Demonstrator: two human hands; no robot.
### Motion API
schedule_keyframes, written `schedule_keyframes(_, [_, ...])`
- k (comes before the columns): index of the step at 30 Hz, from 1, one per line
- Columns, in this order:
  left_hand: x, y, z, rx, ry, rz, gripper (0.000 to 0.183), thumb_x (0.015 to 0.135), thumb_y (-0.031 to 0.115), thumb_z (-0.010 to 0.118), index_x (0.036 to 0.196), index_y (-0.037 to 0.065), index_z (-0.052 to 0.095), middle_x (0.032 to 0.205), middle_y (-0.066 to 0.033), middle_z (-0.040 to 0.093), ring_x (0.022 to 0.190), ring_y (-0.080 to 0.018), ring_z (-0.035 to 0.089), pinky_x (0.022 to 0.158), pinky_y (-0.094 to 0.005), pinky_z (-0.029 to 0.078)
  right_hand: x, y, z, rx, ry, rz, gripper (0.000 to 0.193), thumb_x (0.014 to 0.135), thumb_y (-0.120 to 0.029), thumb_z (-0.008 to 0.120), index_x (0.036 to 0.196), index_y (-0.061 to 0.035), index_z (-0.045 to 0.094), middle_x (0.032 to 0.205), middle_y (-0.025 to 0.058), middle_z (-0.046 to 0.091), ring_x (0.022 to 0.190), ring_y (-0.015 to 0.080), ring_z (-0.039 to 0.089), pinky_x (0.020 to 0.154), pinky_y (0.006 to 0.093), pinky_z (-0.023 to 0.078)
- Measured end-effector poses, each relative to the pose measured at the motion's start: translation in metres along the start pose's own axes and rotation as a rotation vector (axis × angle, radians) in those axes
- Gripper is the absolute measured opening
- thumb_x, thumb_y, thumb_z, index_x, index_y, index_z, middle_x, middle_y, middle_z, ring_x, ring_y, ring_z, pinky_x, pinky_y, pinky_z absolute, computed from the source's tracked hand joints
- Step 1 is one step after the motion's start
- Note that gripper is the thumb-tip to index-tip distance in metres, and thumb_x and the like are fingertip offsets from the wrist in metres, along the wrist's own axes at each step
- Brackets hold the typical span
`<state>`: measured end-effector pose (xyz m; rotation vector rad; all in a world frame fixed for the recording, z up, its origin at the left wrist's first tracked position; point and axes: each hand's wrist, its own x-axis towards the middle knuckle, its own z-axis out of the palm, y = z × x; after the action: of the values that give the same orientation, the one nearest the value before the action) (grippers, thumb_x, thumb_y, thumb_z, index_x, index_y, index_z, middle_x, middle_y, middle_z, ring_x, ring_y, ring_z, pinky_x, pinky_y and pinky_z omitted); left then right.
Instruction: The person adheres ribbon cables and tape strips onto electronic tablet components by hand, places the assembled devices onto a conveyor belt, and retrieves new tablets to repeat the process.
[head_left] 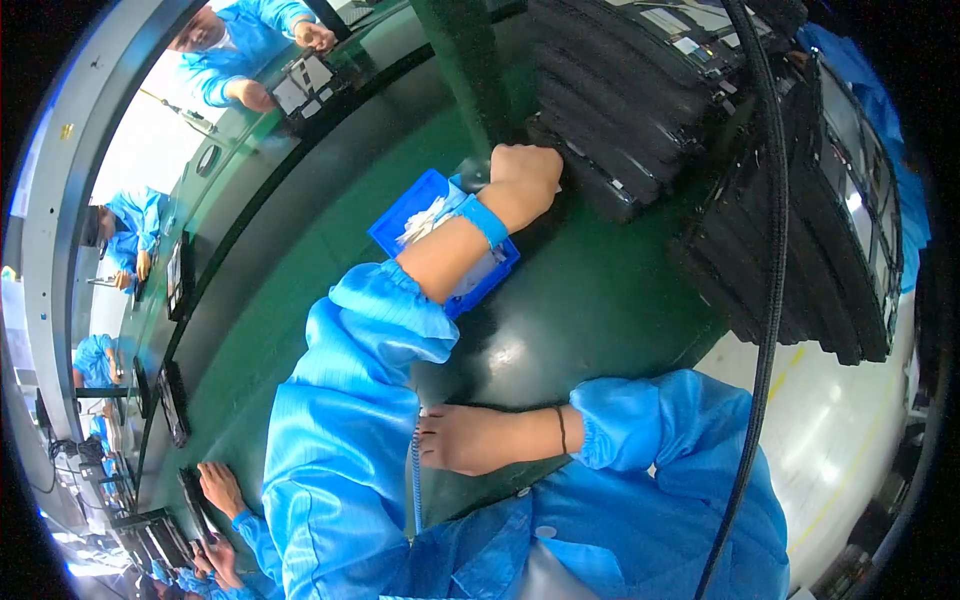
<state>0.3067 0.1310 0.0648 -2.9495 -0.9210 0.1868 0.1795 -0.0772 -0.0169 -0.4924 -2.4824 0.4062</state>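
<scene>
A: Where do we see our left grip (525, 182)?
B: At the left edge of the black stack (610, 120), over the green bench (570, 320). Its fingers bend down out of sight, so we can't say whether it grasps something, or whether it touches the stack.
A: What do we have under that arm?
B: The blue bin (392, 222), with white pieces (424, 220) in it. Our wrist, in a blue band (482, 222), crosses above.
A: And our right grip (465, 440)?
B: In front of our chest, fingers curled, beside a coiled cord (416, 480). We can't make out whether it is clenched on the cord or on nothing.
A: What else do we have to the right?
B: A second stack (735, 235), well apart from the bin, with a black cable (772, 300) running in front of it.
A: Anyone across from us?
B: We see a co-worker (235, 50) in blue at the upper left, handling a pale panel (303, 88).
</scene>
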Motion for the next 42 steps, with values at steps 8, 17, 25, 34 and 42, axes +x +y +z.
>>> schedule_keyframes(8, [-0.018, -0.013, -0.008, -0.148, 0.108, 0.089, 0.012, 0.075, 0.009, 0.065, 0.083, 0.009, 0.074, 0.087, -0.0167, 0.071, 0.087, -0.0324, 0.07, 0.072, -0.0418, 0.055, 0.002, -0.002, -0.014, 0.077, -0.112, 0.041, 0.021, 0.077, -0.02, 0.058, 0.093, -0.0067, 0.061, 0.106, 0.0045, 0.061, 0.103, 0.0242, 0.054, 0.09, 0.038, 0.042])
schedule_keyframes(17, [-0.129, -0.066, -0.017, -0.247, 0.322, 0.05, 0.021, 0.079, 0.018, 0.066, 0.096, 0.006, 0.071, 0.09, -0.0171, 0.069, 0.089, -0.0351, 0.065, 0.079, -0.0443, 0.052, -0.002, -0.002, -0.017, 0.093, 0.045, 0.025, 0.017, 0.073, -0.019, 0.062, 0.086, -0.0087, 0.064, 0.102, 0.0065, 0.061, 0.097, 0.0245, 0.055, 0.083, 0.0377, 0.043])
schedule_keyframes(25, [-0.209, -0.07, 0.026, -0.531, 0.606, -0.115, 0.099, 0.065, 0.032, 0.083, 0.145, 0.006, 0.032, 0.15, -0.0343, 0.017, 0.137, -0.0526, 0.023, 0.112, -0.0538, 0.025, 0.0, -0.002, -0.028, 0.125, -0.062, 0.064, 0.017, 0.078, -0.016, 0.065, 0.093, -0.009, 0.065, 0.11, 0.0047, 0.061, 0.102, 0.0235, 0.055, 0.086, 0.0375, 0.043])
schedule_keyframes(34, [-0.211, -0.058, 0.065, -0.739, 0.657, 0.001, 0.092, 0.071, 0.028, 0.081, 0.144, 0.001, 0.032, 0.15, -0.0368, 0.014, 0.134, -0.0506, 0.031, 0.11, -0.0482, 0.033, 0.015, -0.012, -0.017, 0.267, -0.102, 0.037, 0.017, 0.08, -0.015, 0.064, 0.095, -0.0078, 0.066, 0.105, 0.0047, 0.063, 0.097, 0.0231, 0.057, 0.085, 0.0376, 0.045])
schedule_keyframes(42, [-0.172, -0.051, 0.073, -0.77, 0.682, 0.089, 0.091, 0.075, 0.034, 0.078, 0.146, 0.004, 0.03, 0.152, -0.0329, 0.015, 0.127, -0.0509, 0.04, 0.106, -0.0479, 0.038, 0.034, -0.014, -0.007, 0.281, -0.074, 0.075, 0.016, 0.08, -0.013, 0.063, 0.095, -0.0068, 0.065, 0.102, 0.0051, 0.064, 0.09, 0.0235, 0.059, 0.082, 0.0375, 0.045])
